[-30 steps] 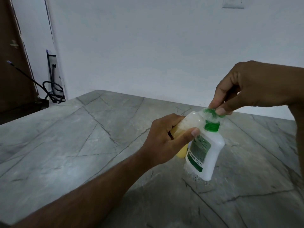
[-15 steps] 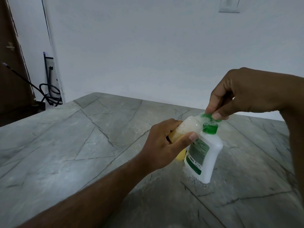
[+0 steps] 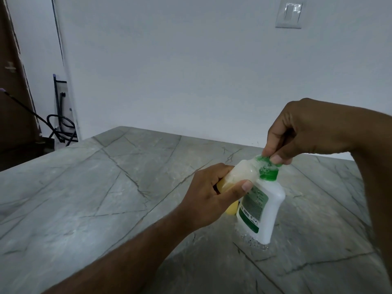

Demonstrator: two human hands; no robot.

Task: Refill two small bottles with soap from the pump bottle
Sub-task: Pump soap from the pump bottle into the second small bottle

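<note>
A white pump bottle point(image 3: 269, 211) with a green label and green collar stands on the grey stone table point(image 3: 106, 198). My right hand point(image 3: 307, 132) pinches its green pump head point(image 3: 265, 160) from above. My left hand point(image 3: 210, 196) grips a small translucent bottle point(image 3: 241, 172), tilted on its side with its mouth at the pump nozzle. Whitish soap shows inside it, and its yellow end point(image 3: 222, 185) sits in my palm. A second yellow object point(image 3: 231, 209) stands behind the pump bottle, mostly hidden by my hand.
Wet drops point(image 3: 254, 242) lie on the table at the pump bottle's base. A white wall with a light switch point(image 3: 289, 14) rises behind the table. Black cables point(image 3: 61, 128) and a dark door are at the far left, off the table.
The view has tilted upward, so hands and bottles sit lower in frame. Both hands keep their grips, and the small bottle stays at the nozzle.
</note>
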